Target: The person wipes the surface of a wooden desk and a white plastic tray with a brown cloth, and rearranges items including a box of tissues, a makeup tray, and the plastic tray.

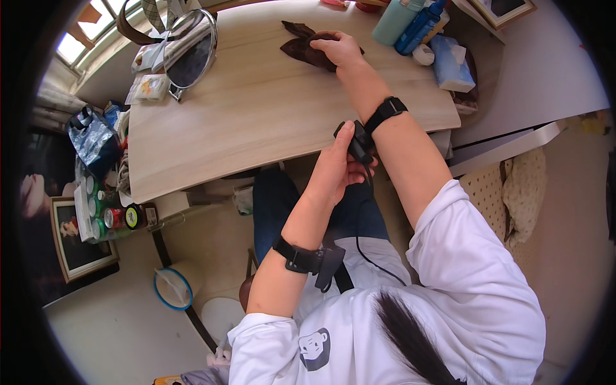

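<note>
My right hand (340, 51) reaches to the far middle of the desk (256, 109), its fingers closed on a crumpled dark brown cloth (307, 51). Part of the cloth is hidden under the hand, and two pointed ends stick out to the left. Nearer to me, my left hand (340, 160) is held at the desk's front edge. It grips a small black device (361, 144) with a thin black cable (359, 237) running down toward my lap. Each of my forearms wears a black strap; the left strap (301, 258) carries a black box-like piece.
A round mirror (190, 54) stands on the desk's left. At the back right are a pale green bottle (396, 22), a blue bottle (418, 29) and a tissue pack (451, 64). Several cans (106, 212) stand at the left, above a blue-rimmed bin (173, 289). An open drawer (507, 147) juts out right.
</note>
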The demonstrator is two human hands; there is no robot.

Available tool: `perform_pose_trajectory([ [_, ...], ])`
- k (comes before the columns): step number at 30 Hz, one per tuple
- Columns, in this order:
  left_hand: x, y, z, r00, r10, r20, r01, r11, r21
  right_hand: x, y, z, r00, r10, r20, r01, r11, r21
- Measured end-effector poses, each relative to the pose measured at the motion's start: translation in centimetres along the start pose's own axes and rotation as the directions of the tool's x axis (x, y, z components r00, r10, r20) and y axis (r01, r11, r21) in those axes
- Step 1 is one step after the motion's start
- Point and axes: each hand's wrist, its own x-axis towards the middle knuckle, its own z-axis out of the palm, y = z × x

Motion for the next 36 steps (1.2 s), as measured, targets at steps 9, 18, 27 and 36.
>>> perform_pose_trajectory([
  [9,-2.3,5.5,-1.3,0.943,0.324,-0.074,-0.088,0.460,0.884,-1.4,2.0,0.4,0.926,-0.351,0.135,0.309,0.506,-0.805],
  [18,-1.1,9.7,-12.8,0.508,0.849,0.142,0.329,-0.344,0.879,7.2,1.0,-0.8,0.957,-0.259,0.133,0.230,0.396,-0.889],
  [27,-0.9,9.8,-11.8,0.509,0.833,0.217,0.222,-0.370,0.902,10.6,0.4,2.9,0.896,-0.293,0.333,0.427,0.363,-0.828],
  [36,-1.0,10.1,-11.4,0.490,0.833,0.257,0.175,-0.383,0.907,1.6,1.2,-2.5,0.657,-0.476,0.584,0.753,0.367,-0.547],
])
